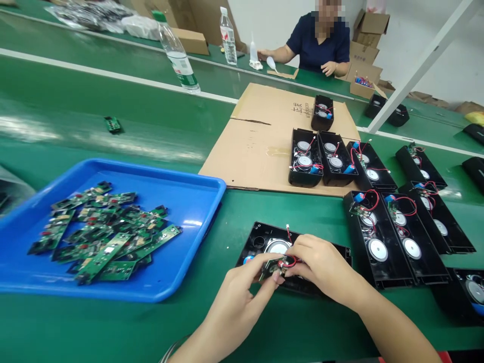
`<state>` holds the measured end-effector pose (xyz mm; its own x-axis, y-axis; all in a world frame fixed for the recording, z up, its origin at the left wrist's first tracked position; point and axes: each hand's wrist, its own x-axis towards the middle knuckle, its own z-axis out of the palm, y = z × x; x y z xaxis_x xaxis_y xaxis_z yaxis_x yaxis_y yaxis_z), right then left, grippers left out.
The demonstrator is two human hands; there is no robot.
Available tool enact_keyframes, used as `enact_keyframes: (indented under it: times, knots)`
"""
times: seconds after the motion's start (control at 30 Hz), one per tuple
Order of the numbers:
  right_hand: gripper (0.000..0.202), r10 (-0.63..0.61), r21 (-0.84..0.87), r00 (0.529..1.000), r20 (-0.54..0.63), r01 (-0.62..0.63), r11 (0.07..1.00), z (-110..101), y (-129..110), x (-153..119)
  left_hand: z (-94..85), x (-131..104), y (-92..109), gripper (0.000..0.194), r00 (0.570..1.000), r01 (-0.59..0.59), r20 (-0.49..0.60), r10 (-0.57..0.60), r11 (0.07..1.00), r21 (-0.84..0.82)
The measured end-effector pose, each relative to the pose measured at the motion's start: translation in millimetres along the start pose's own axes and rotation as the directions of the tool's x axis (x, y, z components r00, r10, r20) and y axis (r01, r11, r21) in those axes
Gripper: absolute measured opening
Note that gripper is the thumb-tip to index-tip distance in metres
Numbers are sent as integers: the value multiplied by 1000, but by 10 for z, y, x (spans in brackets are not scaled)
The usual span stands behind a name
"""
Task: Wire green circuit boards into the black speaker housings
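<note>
While pinching a wired circuit board (268, 268) with both hands (242, 290) (325, 264), works over a green surface (113, 327) bearing a blue tray (192, 206), facing boxes (363, 53) near a white wall (449, 70).

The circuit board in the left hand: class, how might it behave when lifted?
The circuit board is probably stiff and light, being thin and flat. Uncased, it could be fragile. The curved red wire beside it might snag.
</note>
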<state>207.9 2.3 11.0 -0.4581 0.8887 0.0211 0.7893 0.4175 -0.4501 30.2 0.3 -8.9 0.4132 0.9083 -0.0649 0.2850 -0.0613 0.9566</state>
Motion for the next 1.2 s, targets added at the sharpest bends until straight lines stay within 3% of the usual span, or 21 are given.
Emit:
enact_keyframes:
  times: [0.23,0.33,0.43,0.5,0.6,0.73,0.8,0.97,1.1,1.2]
  knots:
    - [14,-67,14,997,-44,68,998,14,10,28,6,-14,34,17,999,40,-8,-41,990,-134]
    - [19,75,35,997,7,-76,997,16,-25,17,-21,-9,72,19,995,89,-35,-96,982,-165]
    - [44,262,-10,963,66,-262,965,2,-63,-1,-93,-15,105,24,981,166,-77,-179,975,-150]
    - [46,278,18,957,89,-280,960,-12,-67,-9,-148,-27,121,22,972,202,-87,-217,967,-154]
    - [22,285,217,955,85,-297,930,-45,-24,-14,-187,-48,135,16,974,187,-96,-203,970,-154]
    - [12,392,562,896,207,-437,703,-95,55,-30,-124,-77,129,14,966,148,-209,-150,989,-22]
    - [8,373,644,902,217,-419,640,-113,62,-38,-67,-76,114,14,957,121,-269,-104,992,46]
    - [13,181,494,981,74,-194,848,-88,5,-21,38,1,82,17,977,121,-189,-98,986,113]
    - [13,81,270,996,-43,-66,961,12,13,8,47,51,78,22,975,183,-133,-179,983,16]
    - [15,-28,96,998,-53,33,995,60,49,13,27,62,87,24,966,231,-105,-235,972,-52]
